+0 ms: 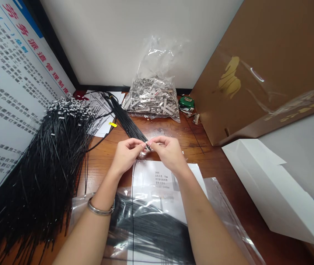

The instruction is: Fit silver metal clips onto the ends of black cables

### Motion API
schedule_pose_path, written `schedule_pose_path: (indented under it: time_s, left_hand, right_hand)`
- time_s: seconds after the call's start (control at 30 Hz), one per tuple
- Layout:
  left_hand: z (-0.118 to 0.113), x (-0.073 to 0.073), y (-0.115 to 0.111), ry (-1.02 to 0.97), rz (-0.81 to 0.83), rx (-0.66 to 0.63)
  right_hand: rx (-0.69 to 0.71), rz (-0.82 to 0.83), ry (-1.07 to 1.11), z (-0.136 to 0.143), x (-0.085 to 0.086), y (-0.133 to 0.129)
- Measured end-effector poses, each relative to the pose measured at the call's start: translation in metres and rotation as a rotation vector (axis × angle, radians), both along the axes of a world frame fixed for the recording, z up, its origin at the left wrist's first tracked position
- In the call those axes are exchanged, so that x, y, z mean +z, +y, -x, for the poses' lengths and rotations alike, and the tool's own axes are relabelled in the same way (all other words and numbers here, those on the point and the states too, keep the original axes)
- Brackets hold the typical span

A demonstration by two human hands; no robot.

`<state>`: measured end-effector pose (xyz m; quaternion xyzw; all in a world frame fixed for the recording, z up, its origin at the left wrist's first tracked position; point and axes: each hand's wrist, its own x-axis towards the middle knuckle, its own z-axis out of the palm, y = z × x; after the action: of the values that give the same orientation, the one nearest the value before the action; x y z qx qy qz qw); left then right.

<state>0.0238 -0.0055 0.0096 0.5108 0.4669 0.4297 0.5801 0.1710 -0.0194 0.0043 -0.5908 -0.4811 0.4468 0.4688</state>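
My left hand (129, 152) is closed in a pinch, and a thin black wire (133, 206) hangs down from its fingers toward me. Against its fingertips, my right hand (169, 152) also pinches. Something small and whitish shows where the fingertips meet, too small to name. Just behind the hands lies a tied bundle of black wires (129, 123), its near end partly hidden by my fingers. Under my forearms is a clear plastic bag (215, 195) over more black wires (151, 221) and a printed sheet (146, 173).
A large heap of black wires with white tips (35, 165) fills the left. At the back stand a clear bag of small metal pieces (154, 97) and a green tape measure (186, 103). A brown box (256, 73) and a white carton (270, 184) occupy the right.
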Motion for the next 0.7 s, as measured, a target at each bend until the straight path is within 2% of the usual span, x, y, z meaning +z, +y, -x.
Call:
schedule_pose_path:
  time_s: [0.23, 0.5, 0.7]
  left_hand:
    - [0.0002, -0.0008, -0.0003, -0.008, -0.067, -0.004]
    - [-0.001, 0.0029, 0.0002, -0.055, -0.003, 0.023]
    - [-0.0005, 0.0023, 0.0006, -0.074, 0.01, 0.023]
  right_hand:
    - [-0.027, 0.006, 0.087, 0.0022, 0.0025, 0.0005]
    - [-0.057, -0.013, 0.143, 0.005, 0.0079, -0.0009]
    - [-0.052, -0.006, 0.18, 0.0058, 0.0059, -0.0011]
